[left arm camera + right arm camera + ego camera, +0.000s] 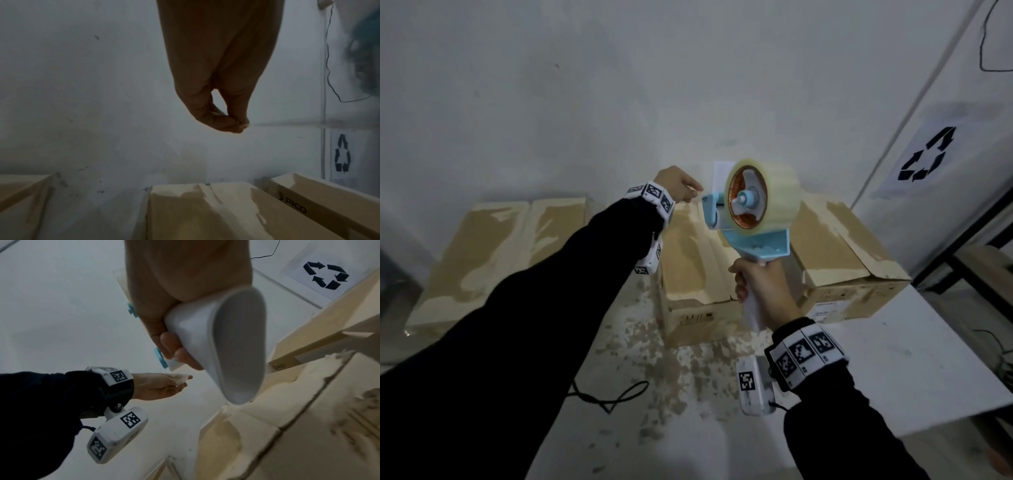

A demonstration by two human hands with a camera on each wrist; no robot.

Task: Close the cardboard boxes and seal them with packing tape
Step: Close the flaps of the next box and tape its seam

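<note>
Three closed cardboard boxes stand on a white table against the wall: a left box, a middle box and a right box. Their tops are scuffed where tape was torn off. My right hand grips the white handle of a blue tape dispenser, held up above the middle box with a clear tape roll on it. My left hand is at the dispenser's front. In the left wrist view its fingertips pinch the tape end, a thin strip stretched to the right.
A white panel with a recycling sign stands at the right, with a dark frame below it. A black cable lies on the table's near part. The wall is right behind the boxes.
</note>
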